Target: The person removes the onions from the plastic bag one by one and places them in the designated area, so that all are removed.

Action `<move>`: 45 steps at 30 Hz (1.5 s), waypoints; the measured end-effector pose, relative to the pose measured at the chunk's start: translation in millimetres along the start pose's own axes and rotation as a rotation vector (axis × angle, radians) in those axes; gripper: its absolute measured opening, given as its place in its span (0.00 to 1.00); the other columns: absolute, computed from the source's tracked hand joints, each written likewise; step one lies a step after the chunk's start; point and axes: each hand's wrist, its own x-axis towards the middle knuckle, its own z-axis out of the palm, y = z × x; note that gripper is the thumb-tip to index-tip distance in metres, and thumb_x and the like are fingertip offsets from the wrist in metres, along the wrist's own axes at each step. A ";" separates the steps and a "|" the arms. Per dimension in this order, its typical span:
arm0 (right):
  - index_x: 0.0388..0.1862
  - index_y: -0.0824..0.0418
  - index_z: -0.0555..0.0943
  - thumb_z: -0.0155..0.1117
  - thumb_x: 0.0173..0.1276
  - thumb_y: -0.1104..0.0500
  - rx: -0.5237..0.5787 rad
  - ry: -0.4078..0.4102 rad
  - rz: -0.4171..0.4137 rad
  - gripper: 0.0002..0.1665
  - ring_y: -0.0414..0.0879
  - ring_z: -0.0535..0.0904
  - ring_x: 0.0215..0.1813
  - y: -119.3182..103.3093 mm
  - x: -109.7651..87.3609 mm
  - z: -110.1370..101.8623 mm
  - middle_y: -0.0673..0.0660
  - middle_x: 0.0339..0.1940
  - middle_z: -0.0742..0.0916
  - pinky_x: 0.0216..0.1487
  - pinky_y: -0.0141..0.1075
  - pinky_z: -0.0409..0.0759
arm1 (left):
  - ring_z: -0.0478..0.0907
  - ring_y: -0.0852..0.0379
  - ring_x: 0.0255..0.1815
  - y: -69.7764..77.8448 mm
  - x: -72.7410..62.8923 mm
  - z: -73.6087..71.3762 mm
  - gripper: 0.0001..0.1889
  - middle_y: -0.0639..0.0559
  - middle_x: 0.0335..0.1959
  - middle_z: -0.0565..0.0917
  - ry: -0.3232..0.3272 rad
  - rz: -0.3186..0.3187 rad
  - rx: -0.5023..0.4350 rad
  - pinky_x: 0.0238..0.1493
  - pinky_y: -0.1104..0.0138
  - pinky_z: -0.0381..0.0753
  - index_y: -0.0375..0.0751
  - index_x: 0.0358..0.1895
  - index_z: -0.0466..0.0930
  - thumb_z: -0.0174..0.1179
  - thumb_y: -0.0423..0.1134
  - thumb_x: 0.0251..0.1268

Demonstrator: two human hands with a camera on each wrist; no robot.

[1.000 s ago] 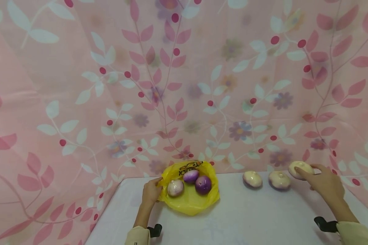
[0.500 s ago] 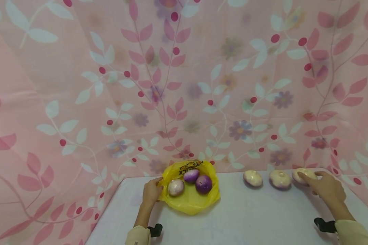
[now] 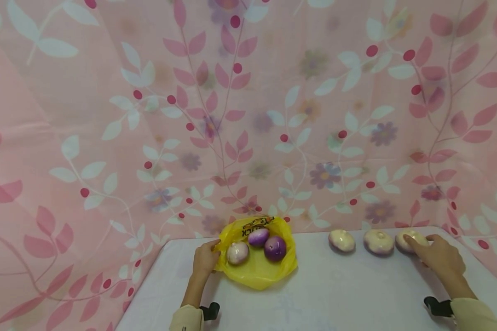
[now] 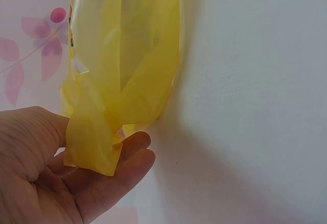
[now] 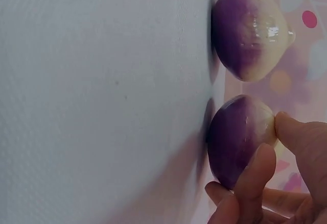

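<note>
My left hand [image 3: 205,262] pinches the edge of a yellow plastic bag [image 3: 258,278]; in the left wrist view a fold of the bag [image 4: 94,142] runs between thumb and fingers. Three turnips show in the bag's open mouth: a pale one [image 3: 237,253], a purple-and-white one [image 3: 258,237] and a deep purple one [image 3: 274,248]. My right hand [image 3: 439,257] holds a cream-topped turnip [image 3: 410,240] on the table at the right. In the right wrist view, thumb and fingers are around this turnip [image 5: 235,137], whose lower half is purple.
Two more cream-and-purple turnips, a middle one [image 3: 378,242] and a left one [image 3: 341,241], stand in a row beside the held one on the white table [image 3: 314,294]. A pink flowered cloth [image 3: 248,115] hangs behind the table's back edge.
My right hand has lowered the turnip onto the table, bringing it into line with the other two. The left hand stays at the bag's edge, nearly still.
</note>
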 end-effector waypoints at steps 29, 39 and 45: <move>0.66 0.75 0.62 0.50 0.68 0.28 -0.058 0.087 -0.268 0.53 0.55 0.81 0.26 -41.0 -42.2 -25.5 0.72 0.39 0.86 0.18 0.38 0.72 | 0.75 0.56 0.15 1.4 1.2 0.8 0.20 0.30 0.50 0.82 -0.006 0.007 0.008 0.09 0.66 0.77 0.35 0.58 0.81 0.63 0.28 0.60; 0.68 0.68 0.66 0.56 0.68 0.32 0.031 0.082 -0.412 0.47 0.41 0.81 0.21 -76.0 -62.7 5.9 0.75 0.54 0.81 0.18 0.38 0.72 | 0.76 0.55 0.15 0.9 0.4 1.5 0.20 0.30 0.49 0.82 -0.004 0.013 0.002 0.08 0.66 0.77 0.35 0.58 0.81 0.62 0.28 0.60; 0.66 0.63 0.71 0.62 0.64 0.31 0.073 0.097 -0.461 0.45 0.44 0.82 0.27 -90.9 -66.3 20.9 0.69 0.50 0.85 0.24 0.36 0.72 | 0.76 0.55 0.15 3.6 0.6 -0.5 0.21 0.29 0.50 0.82 -0.014 0.009 -0.001 0.09 0.66 0.78 0.34 0.59 0.81 0.62 0.28 0.61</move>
